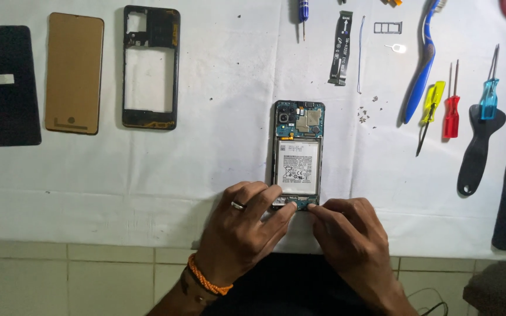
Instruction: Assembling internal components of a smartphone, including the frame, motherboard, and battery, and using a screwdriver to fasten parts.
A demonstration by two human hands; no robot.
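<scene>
centrally, an opened phone (298, 153) lies on the white-covered worktop (218, 175), its battery showing. the left hand (244, 225) and right hand (349, 234) press fingertips on its near end; neither grip pinches anything. further left lies a black frame (150, 67); to the right, small screwdrivers (451, 108).

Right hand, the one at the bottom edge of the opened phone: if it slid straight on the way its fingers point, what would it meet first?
The right hand points up and to the left, fingertips already on the opened phone's lower board. Going straight on, it would likely meet the left hand's fingertips, pressed there beside it, then the white battery. Depth is hard to judge.
</scene>
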